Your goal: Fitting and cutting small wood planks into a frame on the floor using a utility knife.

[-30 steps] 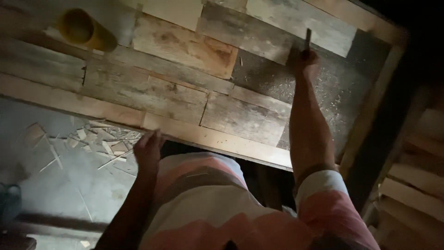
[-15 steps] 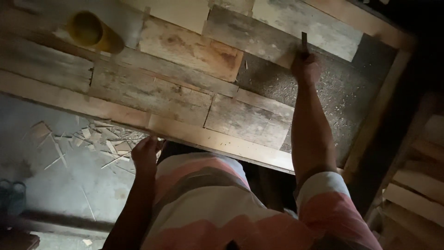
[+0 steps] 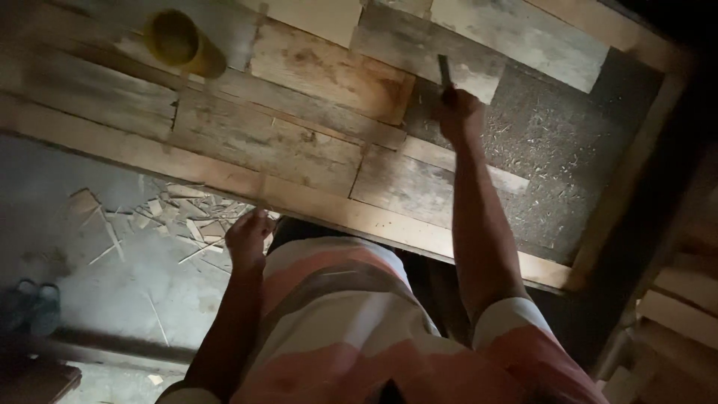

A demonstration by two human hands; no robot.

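Narrow dark tool (image 3: pixel 445 72), flat and blade-like, gripped in the right hand (image 3: pixel 458 116); only its upper end shows above the fist, and its kind cannot be told in the dim light. The right hand is closed tightly round the lower part of the tool, arm stretched forward over the work. The tip of the tool lies against the lower edge of a pale grey board (image 3: pixel 419 45) just beyond the knuckles.

The work is a large wooden panel (image 3: pixel 613 224) framed by light, smooth battens, one running along the near edge and one down the side to the right of the hand. Inside the frame, rectangular planks of weathered timber are laid in staggered rows; their faces are rough, stained and mottled from tan to grey. Immediately right of the hand the panel's dark backing (image 3: pixel 568 150) is still bare, granular and strewn with fine wood shavings.

Far to the left of the right hand, at the panel's far edge, a yellow cup (image 3: pixel 179 41) lies tilted, its open mouth towards the viewer.

The left hand (image 3: pixel 247 238) hangs near the body below the near batten, fingers loosely curled, holding nothing visible; whether it touches the batten cannot be told. Beyond it, pale wood offcuts (image 3: pixel 179 217) lie scattered on a grey concrete floor (image 3: pixel 90 299).
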